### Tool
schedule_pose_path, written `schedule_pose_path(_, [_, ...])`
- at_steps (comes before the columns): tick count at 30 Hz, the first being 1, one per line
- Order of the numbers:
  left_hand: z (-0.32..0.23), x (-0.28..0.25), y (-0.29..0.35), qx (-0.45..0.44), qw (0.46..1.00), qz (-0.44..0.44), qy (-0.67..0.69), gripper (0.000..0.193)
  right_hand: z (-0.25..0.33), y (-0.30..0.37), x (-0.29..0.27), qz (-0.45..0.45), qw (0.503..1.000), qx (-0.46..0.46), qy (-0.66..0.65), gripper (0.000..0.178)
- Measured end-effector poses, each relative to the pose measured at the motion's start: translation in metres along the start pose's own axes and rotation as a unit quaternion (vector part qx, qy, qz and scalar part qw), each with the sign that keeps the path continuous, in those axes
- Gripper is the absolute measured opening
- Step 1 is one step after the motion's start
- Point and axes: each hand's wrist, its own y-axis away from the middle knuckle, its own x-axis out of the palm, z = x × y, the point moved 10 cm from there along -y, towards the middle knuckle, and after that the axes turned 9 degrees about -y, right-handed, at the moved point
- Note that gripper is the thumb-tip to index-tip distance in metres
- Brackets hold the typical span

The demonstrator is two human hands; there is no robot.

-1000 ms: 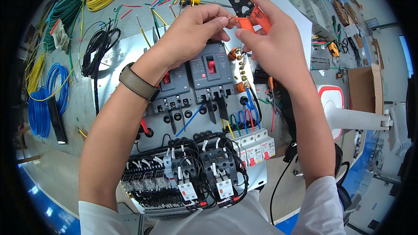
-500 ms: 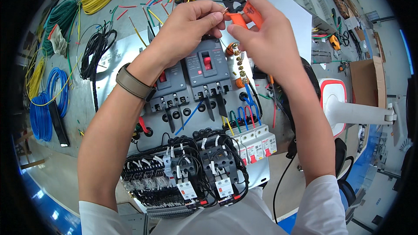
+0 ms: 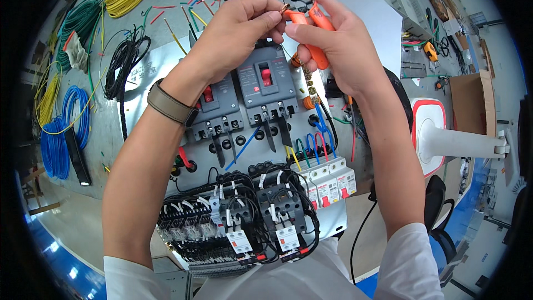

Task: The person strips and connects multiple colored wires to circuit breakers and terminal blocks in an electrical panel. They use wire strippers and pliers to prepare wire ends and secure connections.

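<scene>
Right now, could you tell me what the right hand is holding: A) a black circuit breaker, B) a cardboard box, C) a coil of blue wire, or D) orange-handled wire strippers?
D: the right hand grips the orange handles of the wire strippers, with the left hand pinching something small at the tool beside it, above the breakers.

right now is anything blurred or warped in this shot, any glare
Head view: sharp at centre, where the left hand and right hand meet at the orange-handled pliers; fisheye bends the table edge toward the black rim; soft glare patches on the blue floor.
</scene>
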Motion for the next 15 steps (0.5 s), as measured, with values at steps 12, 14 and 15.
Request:
schedule_pose_path(12, [0.0, -0.003, 0.001, 0.007, 1.0, 0.011, 0.014, 0.027, -0.014, -0.003, 0.006, 0.063, 0.982, 0.061, -0.168, 0.076])
schedule_pose_path(14, [0.0, -0.003, 0.001, -0.006, 1.0, -0.008, 0.023, 0.024, -0.018, -0.004, 0.006, 0.066, 0.978, 0.058, -0.191, 0.076])
schedule_pose_path(15, [0.0, -0.003, 0.002, -0.013, 0.999, -0.017, 0.027, 0.022, -0.018, -0.004, 0.005, 0.059, 0.982, 0.047, -0.175, 0.076])
